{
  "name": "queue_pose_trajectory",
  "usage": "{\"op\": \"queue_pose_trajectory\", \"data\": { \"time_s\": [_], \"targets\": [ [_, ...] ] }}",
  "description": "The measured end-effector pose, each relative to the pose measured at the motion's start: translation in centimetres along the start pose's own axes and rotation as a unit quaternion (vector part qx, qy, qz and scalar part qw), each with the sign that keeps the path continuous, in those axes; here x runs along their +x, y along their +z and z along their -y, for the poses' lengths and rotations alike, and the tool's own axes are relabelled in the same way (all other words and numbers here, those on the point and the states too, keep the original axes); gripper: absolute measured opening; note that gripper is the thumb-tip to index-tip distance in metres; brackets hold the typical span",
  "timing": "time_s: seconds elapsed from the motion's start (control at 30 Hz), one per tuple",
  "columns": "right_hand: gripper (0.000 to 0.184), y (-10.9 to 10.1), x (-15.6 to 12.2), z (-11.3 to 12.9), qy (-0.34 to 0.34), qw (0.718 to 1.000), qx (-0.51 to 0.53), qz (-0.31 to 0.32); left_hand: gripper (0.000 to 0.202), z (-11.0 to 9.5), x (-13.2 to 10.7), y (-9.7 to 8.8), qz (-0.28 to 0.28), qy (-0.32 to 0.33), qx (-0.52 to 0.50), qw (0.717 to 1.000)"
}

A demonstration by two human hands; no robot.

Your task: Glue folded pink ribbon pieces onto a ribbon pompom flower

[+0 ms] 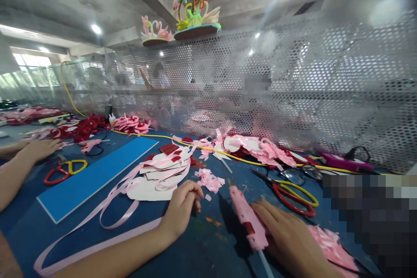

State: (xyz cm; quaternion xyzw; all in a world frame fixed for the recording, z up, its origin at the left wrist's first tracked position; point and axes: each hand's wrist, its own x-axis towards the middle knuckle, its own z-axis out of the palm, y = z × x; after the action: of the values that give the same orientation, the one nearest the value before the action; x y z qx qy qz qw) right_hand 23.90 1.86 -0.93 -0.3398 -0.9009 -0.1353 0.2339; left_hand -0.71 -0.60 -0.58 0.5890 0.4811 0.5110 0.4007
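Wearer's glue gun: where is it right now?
Head view, lower part, right of centre: the pink glue gun is immediately left of the right hand, with a pair of red-and-yellow scissors farther off to its right.

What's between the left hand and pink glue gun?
Between the left hand and pink glue gun, the head view shows a small pink scrap, a crumpled pink ribbon piece beyond, and, nearer, orange tabletop marks.

A pink glue gun (246, 215) slants forward, just right of a crumpled pink ribbon piece (210, 180).
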Motion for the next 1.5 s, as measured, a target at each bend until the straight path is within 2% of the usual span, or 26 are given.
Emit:
{"op": "queue_pose_trajectory", "data": {
  "time_s": [0.1,0.17,0.3,0.37,0.47,0.63,0.77,0.97,1.07,1.23,1.37,1.5],
  "targets": [
    [0.015,0.7,-0.5,-1.1,0.063,0.997,0.042,0.015,0.018,0.7,0.0,-1.6,0.003,0.004,0.065,0.998],
    [0.015,1.1,-0.8,-1.5,0.092,0.993,0.075,0.025,0.019,0.7,-0.1,-2.5,0.007,0.002,0.156,0.988],
    [0.012,1.2,-0.8,-1.3,0.118,0.983,0.138,0.035,0.019,-0.5,0.2,-3.6,0.039,0.004,0.412,0.910],
    [0.013,0.9,-0.6,-0.8,0.131,0.979,0.153,0.026,0.014,-1.1,0.6,-3.7,0.068,0.011,0.449,0.891],
    [0.015,0.6,-0.3,-0.4,0.144,0.978,0.152,0.016,0.015,-1.5,1.6,-3.0,0.101,0.022,0.454,0.885],
    [0.015,1.1,-0.6,-1.0,0.112,0.983,0.141,0.036,0.016,-1.3,3.7,-1.4,0.109,-0.007,0.455,0.884],
    [0.015,1.4,-0.8,-1.3,0.096,0.986,0.129,0.047,0.015,-1.3,4.9,-0.9,0.120,-0.028,0.439,0.890],
    [0.012,0.9,-0.6,-0.8,0.096,0.985,0.131,0.052,0.004,-1.8,5.4,-0.8,0.148,-0.009,0.395,0.907],
    [0.013,0.6,-0.5,-0.6,0.100,0.984,0.137,0.050,0.010,-2.1,5.3,-0.6,0.149,0.006,0.363,0.920],
    [0.011,0.4,-0.5,-0.6,0.114,0.981,0.155,0.020,0.012,-1.6,4.8,0.2,0.126,0.039,0.262,0.956],
    [0.016,0.3,-0.4,-0.6,0.110,0.981,0.161,-0.015,0.013,-0.2,3.8,1.0,0.102,0.024,0.146,0.984],
    [0.017,0.2,-0.4,-0.7,0.077,0.982,0.157,-0.065,0.010,0.9,3.2,1.2,0.085,0.015,0.055,0.995]
  ]
}}
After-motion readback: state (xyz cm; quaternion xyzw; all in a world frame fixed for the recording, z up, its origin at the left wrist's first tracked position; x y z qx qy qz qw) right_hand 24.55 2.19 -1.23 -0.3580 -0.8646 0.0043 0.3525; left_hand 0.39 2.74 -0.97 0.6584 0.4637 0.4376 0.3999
